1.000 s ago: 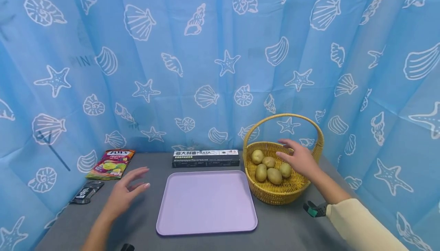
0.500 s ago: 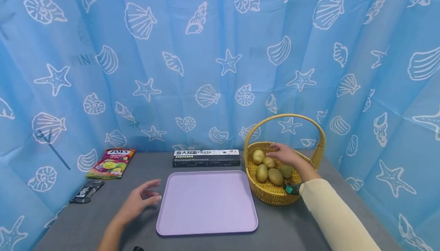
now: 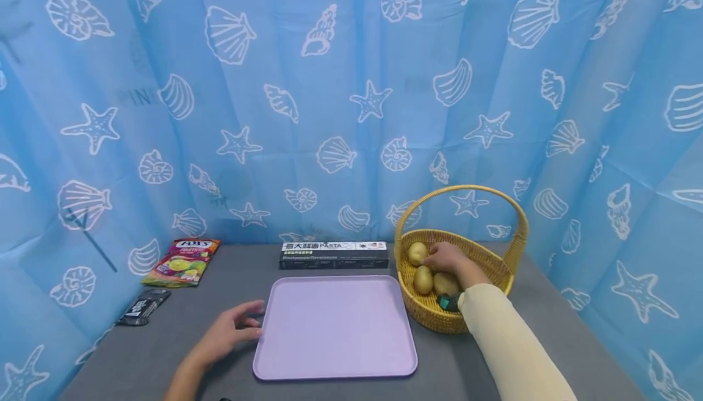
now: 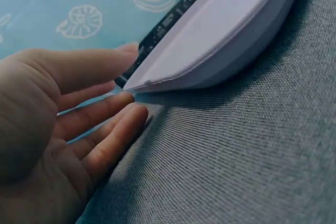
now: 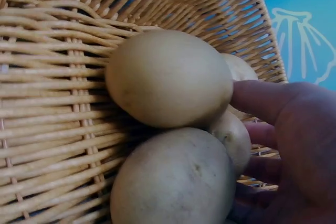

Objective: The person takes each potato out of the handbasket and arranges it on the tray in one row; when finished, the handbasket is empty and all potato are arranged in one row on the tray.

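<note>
basket, head view: at the right of my frame i see a golden woven wicker basket with a tall arched handle; smooth tan oval potatoes lie inside, towards its left.
right hand: the right hand is among the potatoes, its cream sleeve reaching to the bottom edge; its fingertips are hidden from me here.
tray: a flat pale purple rectangular tray lies at lower centre on a dark gray table.
left hand: the left hand is loosely spread beside the tray's left edge, holding nothing.
box: a slim black-and-white pasta box stands behind the tray.
left wrist view: thumb and fingers sit apart at left, near the tray's corner; i cannot tell if they touch it.
right wrist view: the thumb reaches the right end of a large upper potato, the other fingers beside a small potato; i cannot tell if they pinch it.
</note>
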A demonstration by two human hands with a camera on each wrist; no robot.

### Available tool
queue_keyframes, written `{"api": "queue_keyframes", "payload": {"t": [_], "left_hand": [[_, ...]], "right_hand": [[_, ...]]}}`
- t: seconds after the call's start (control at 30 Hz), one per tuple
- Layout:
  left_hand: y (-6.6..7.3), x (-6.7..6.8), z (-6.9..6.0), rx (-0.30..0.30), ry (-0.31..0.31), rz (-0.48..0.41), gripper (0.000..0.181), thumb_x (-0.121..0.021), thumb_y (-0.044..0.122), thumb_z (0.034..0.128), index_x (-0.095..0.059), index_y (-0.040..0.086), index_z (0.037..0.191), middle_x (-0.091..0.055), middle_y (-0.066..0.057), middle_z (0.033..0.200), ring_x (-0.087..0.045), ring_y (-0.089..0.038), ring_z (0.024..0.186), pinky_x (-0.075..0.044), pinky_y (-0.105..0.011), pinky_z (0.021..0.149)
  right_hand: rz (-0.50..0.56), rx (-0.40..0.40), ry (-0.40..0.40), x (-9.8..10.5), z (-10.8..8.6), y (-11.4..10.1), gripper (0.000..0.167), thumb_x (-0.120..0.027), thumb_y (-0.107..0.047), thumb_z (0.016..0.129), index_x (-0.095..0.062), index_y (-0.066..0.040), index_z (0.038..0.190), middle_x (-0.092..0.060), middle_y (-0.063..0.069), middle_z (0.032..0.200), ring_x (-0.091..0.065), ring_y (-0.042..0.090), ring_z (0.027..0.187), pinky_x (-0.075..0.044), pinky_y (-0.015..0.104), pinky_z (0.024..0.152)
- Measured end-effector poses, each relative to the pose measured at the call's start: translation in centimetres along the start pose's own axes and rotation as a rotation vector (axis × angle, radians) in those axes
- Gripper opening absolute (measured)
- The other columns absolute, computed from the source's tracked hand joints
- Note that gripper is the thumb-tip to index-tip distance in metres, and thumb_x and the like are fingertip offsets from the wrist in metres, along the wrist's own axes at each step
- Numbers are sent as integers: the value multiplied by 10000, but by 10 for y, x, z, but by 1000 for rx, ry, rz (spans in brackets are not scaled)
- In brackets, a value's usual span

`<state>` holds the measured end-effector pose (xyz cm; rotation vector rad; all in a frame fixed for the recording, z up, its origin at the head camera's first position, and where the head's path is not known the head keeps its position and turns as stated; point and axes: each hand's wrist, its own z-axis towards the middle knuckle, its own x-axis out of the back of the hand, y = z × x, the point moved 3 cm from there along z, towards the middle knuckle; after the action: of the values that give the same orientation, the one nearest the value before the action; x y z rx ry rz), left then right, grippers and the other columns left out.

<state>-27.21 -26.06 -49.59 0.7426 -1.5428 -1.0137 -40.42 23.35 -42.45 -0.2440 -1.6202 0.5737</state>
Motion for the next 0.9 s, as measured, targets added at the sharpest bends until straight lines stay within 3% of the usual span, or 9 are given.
{"api": "queue_keyframes", "payload": {"t": [0.03, 0.17, 0.33, 0.47, 0.57, 0.7, 0.77, 0.9], "left_hand": [[0, -1, 0, 13, 0, 15, 688, -783, 229, 823, -484, -14, 1392, -558, -202, 1314, -601, -251, 1035, -519, -389, 823], [-1, -2, 1, 32, -14, 56, 707, -810, 233, 782, -511, -7, 1376, -592, -151, 1266, -589, -229, 996, -503, -376, 797], [-2, -5, 2, 44, -37, 94, 710, -821, 236, 759, -531, 18, 1370, -617, -69, 1003, -554, -213, 880, -469, -346, 699], [0, -7, 0, 62, -41, 94, 715, -824, 251, 759, -533, 33, 1374, -583, -57, 912, -536, -220, 833, -457, -345, 655], [1, -6, -2, 63, -38, 94, 719, -824, 251, 760, -530, 23, 1374, -572, -65, 901, -528, -223, 812, -457, -345, 634], [3, -5, -2, 64, -39, 97, 729, -822, 255, 759, -522, 16, 1379, -571, -69, 905, -529, -222, 809, -463, -347, 635], [3, -4, -2, 70, -37, 99, 732, -823, 262, 757, -523, 20, 1380, -573, -67, 909, -531, -221, 811, -463, -350, 641], [2, -3, -1, 75, -31, 110, 735, -827, 272, 753, -528, 30, 1378, -577, -63, 913, -532, -219, 815, -463, -354, 643]], "right_hand": [[-26, 0, 9, 0, 0, 0, 328, -655, -198, 865, -446, -126, 622, -376, -18, 579, -357, 152, 537, -328, 282, 536], [-52, -33, 17, 1, -2, 1, 382, -685, -198, 823, -414, -169, 556, -352, -53, 530, -343, 127, 497, -315, 257, 499], [-77, -35, 0, 3, -3, 0, 319, -685, -140, 770, -441, -168, 566, -367, -54, 528, -337, 126, 489, -310, 256, 485], [-53, -43, 8, 9, -5, -3, 249, -585, -94, 773, -434, -150, 584, -332, -34, 511, -289, 127, 461, -292, 263, 457], [7, -16, 21, 16, -12, -13, 103, -518, -97, 816, -598, -60, 762, -515, 31, 654, -388, 140, 518, -363, 286, 476], [68, 41, 52, 23, -25, -27, 352, -491, -122, 883, -640, 30, 1163, -633, 136, 1024, -531, 178, 666, -464, 335, 578], [87, 63, 81, 26, -32, -33, 377, -485, -132, 899, -630, 30, 1207, -640, 146, 1035, -558, 187, 689, -482, 345, 602], [151, 84, 159, 28, -45, -40, 325, -494, -113, 892, -644, 4, 1156, -636, 132, 985, -608, 199, 690, -523, 355, 606]]}}
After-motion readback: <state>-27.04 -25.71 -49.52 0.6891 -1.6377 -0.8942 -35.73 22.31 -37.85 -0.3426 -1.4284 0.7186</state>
